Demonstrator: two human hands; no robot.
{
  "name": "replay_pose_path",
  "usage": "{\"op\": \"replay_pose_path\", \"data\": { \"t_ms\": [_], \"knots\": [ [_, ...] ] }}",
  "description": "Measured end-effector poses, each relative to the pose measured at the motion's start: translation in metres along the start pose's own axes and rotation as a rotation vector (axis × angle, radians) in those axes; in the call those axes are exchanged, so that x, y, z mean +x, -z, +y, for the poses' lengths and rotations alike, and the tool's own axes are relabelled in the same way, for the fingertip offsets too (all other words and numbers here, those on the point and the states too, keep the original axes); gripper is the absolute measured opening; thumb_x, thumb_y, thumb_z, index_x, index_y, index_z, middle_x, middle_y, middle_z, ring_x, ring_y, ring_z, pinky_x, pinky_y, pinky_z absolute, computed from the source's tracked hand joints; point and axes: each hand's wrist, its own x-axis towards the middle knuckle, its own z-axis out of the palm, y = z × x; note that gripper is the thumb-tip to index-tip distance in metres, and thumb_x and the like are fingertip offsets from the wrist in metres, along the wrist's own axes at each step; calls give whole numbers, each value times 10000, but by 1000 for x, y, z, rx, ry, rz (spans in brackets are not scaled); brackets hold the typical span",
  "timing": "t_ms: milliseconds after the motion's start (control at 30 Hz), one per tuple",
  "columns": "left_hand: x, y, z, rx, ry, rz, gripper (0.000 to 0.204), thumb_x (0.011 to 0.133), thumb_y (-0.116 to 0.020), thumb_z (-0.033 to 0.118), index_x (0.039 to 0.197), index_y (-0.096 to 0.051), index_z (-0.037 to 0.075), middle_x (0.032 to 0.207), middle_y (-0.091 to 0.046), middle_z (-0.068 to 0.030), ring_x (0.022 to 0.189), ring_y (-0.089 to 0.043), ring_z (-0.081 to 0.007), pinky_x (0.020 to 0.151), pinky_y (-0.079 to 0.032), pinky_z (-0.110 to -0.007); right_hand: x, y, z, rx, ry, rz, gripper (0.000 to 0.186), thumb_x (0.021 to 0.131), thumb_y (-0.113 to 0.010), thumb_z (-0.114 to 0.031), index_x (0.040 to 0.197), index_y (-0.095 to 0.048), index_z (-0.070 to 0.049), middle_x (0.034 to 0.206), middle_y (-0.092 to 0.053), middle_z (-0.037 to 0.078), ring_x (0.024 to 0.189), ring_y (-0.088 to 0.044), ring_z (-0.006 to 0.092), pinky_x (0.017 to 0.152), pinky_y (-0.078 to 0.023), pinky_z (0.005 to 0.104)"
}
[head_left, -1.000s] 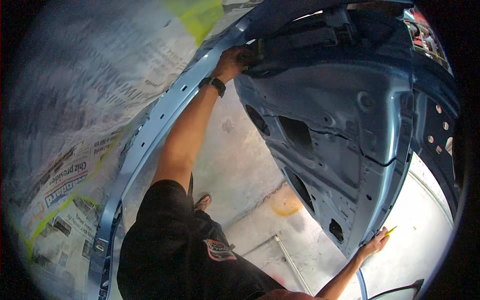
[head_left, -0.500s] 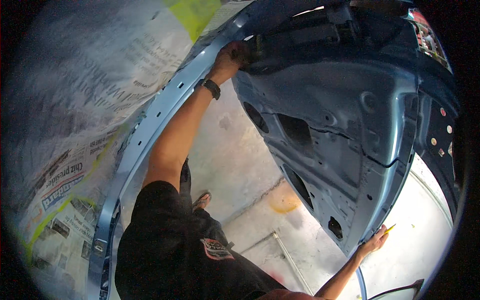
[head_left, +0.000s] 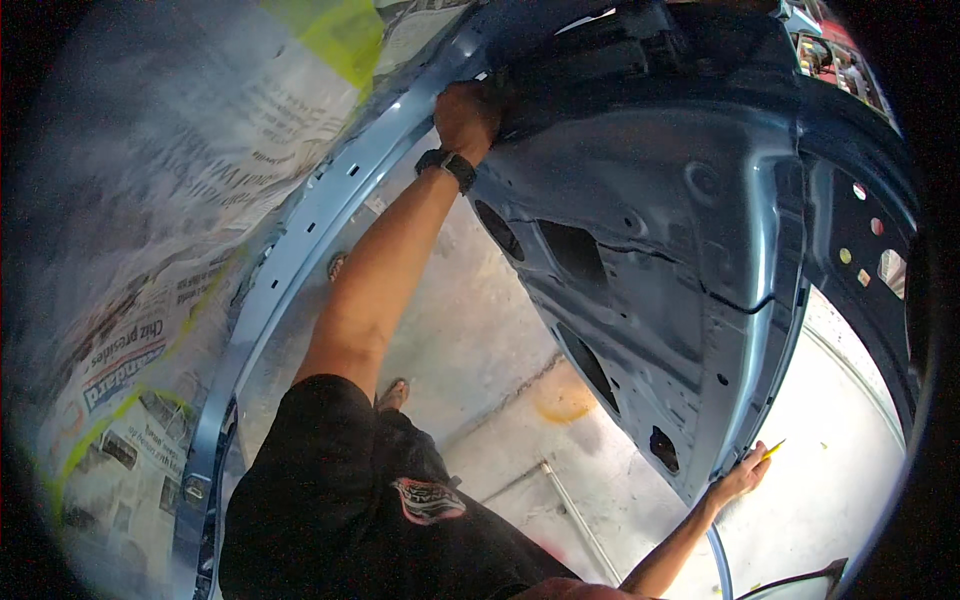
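A blue-grey metal car door [head_left: 650,270] with cut-out holes hangs open from the body's pale blue door sill [head_left: 300,240]. My left hand [head_left: 468,118] reaches up to the dark corner where door and body meet; its fingers are lost in shadow, and a black band [head_left: 446,168] circles the wrist. At the door's lower right end, my right hand [head_left: 738,480] is closed, touching the edge. A thin yellow pointed tool [head_left: 774,449] sticks out from its fingers. Its exact kind is too small to tell.
Newspaper sheets [head_left: 130,340] and yellow-green tape mask the body on the left. Below lies a pale, stained floor [head_left: 450,330] with a long thin rod [head_left: 580,525]. A dark panel with round holes [head_left: 870,240] stands at the right.
My left wrist has shifted right and turned near the door's upper corner. The view has moved slightly, and a second foot now shows beside the sill. My right hand stays at the door edge.
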Motion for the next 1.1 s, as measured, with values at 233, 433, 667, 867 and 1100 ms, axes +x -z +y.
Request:
{"op": "replay_pose_path", "data": {
  "t_ms": [233,433,667,867,1100],
  "knots": [
    [10,-15,-3,-17,89,-94,359,781,-664,352,704,-697,3,741,-666,-208,713,-659,-361,665,-518,-444,2,3,9,75,-7,-31,293,960,-536,-305,985,-634,-30,692,-355,-71,616,-330,45,549,-283,223],
    [16,-20,-12,137,-103,-219,365,827,-609,337,741,-684,-9,790,-654,-258,762,-651,-387,703,-509,-458,-1,0,1,61,-7,-22,311,963,-532,-319,984,-632,-25,698,-361,-70,619,-332,48,551,-282,221],
    [-2,-20,-19,-188,105,77,403,868,-554,359,814,-690,-17,838,-658,-262,828,-641,-418,763,-488,-487,3,5,6,11,-43,-76,342,971,-501,-305,1012,-613,16,753,-435,8,714,-431,126,649,-386,280],
    [1,-3,-9,-46,40,-86,389,883,-529,355,839,-700,8,856,-662,-241,842,-634,-414,766,-487,-474,2,1,10,54,37,-6,308,962,-541,-305,972,-638,-12,707,-414,-51,649,-371,59,577,-320,229],
    [12,-15,-34,0,-192,-169,348,899,-506,322,874,-696,31,851,-662,-222,823,-620,-423,759,-489,-465,4,0,10,33,60,-8,319,959,-543,-305,990,-646,-5,736,-464,-29,670,-410,83,610,-357,245]
  ]
}}
